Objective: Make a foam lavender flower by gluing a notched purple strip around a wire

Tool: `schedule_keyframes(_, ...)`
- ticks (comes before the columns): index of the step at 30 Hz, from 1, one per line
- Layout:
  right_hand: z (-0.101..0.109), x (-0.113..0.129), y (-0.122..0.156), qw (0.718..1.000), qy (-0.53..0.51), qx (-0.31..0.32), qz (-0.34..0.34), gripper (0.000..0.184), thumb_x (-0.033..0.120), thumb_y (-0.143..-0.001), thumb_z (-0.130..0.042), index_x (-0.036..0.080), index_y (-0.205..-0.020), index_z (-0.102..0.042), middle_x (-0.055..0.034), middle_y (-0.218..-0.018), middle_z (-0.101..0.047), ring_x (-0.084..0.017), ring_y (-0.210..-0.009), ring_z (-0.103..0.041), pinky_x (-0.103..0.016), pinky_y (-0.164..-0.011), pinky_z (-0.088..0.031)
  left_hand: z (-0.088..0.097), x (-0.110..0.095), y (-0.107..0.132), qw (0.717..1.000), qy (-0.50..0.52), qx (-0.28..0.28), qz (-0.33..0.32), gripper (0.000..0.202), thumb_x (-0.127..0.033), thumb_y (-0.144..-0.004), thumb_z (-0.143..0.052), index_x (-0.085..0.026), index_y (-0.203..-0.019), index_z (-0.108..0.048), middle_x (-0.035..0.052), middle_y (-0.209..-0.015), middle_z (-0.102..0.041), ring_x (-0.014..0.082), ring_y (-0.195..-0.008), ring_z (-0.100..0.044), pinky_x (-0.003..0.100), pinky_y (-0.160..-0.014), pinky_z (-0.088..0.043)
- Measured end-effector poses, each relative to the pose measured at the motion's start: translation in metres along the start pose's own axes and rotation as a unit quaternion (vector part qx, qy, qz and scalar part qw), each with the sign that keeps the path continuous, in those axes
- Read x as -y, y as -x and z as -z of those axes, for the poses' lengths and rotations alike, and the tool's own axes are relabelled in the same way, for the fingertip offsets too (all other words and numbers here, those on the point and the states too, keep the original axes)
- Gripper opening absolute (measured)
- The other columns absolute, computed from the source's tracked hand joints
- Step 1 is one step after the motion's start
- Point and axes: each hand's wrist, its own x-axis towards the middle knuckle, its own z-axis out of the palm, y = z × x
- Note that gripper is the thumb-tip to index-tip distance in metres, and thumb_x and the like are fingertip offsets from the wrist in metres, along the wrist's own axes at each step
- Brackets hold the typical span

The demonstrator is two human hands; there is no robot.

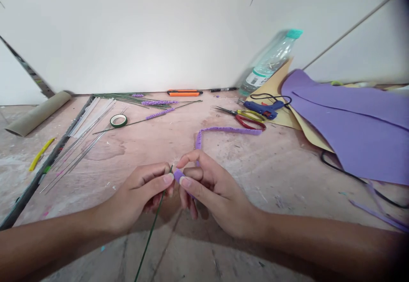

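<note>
The fingers [168,179] of the left hand [140,194] were closed in a pinch on a thin green floral wire [150,235], which ran from the pinch toward the near edge of the worktop [153,145]. The right hand [211,192] was closed too, its thumb and forefinger nipped on the near end of a fringed purple foam strip [223,130], pressed against the top of the wire where both hands met, near and centre. From there the strip was trailed away and then bent off to the right, ending close to the red-handled pliers [249,122].

Farther off, finished purple flower stems [159,103] were laid by a roll of green floral tape [118,120]; a bundle of bare wires [79,145] was spread at the left, and a blue glue gun [263,108], purple foam sheets [351,124] and a plastic bottle [271,60] were set at the far right.

The winding would probably be best done if the wire were rolled slowly between the left fingertips while the strip was kept taut and slightly slanted, so that each turn was laid snug against the last and no green was left bare.
</note>
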Motion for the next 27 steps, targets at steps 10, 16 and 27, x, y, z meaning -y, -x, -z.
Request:
schedule_keyframes(10, 0.0032, -0.0094, 0.0022, 0.999, 0.006, 0.014, -0.032, 0.022, 0.039, -0.101, -0.056, 0.021, -0.111, -0.046, 0.0074, -0.066, -0.056, -0.007, -0.049, -0.047, -0.016, -0.042, -0.036, -0.0035, 0.0010, 0.0018, 0.995, -0.067, 0.054, -0.046, 0.041, -0.044, -0.103, -0.046, -0.019, -0.072, -0.052, -0.0036, -0.062, -0.045, 0.0113, -0.054, -0.037, 0.026, -0.051, -0.029)
schedule_keyframes(16, 0.0080, -0.0058, 0.0018, 0.997, 0.081, 0.001, 0.017, 0.017, 0.033, -0.100, -0.055, 0.020, -0.109, -0.050, 0.0094, -0.059, -0.048, -0.007, -0.049, -0.040, -0.020, -0.047, -0.029, -0.0038, -0.0029, 0.0024, 0.991, -0.118, 0.027, -0.062, 0.038, -0.035, -0.100, -0.049, -0.019, -0.065, -0.050, -0.0058, -0.055, -0.039, 0.0098, -0.049, -0.033, 0.025, -0.049, -0.027)
schedule_keyframes(27, 0.0098, -0.0063, 0.0019, 0.971, 0.210, 0.037, 0.108, 0.018, 0.026, -0.099, -0.054, 0.018, -0.083, -0.058, 0.0037, -0.063, -0.057, -0.009, -0.057, -0.048, -0.023, -0.055, -0.036, -0.0047, 0.0014, 0.0034, 0.987, -0.139, 0.014, -0.083, 0.040, -0.034, -0.101, -0.047, -0.019, -0.064, -0.052, -0.0050, -0.055, -0.041, 0.0105, -0.050, -0.035, 0.025, -0.052, -0.029)
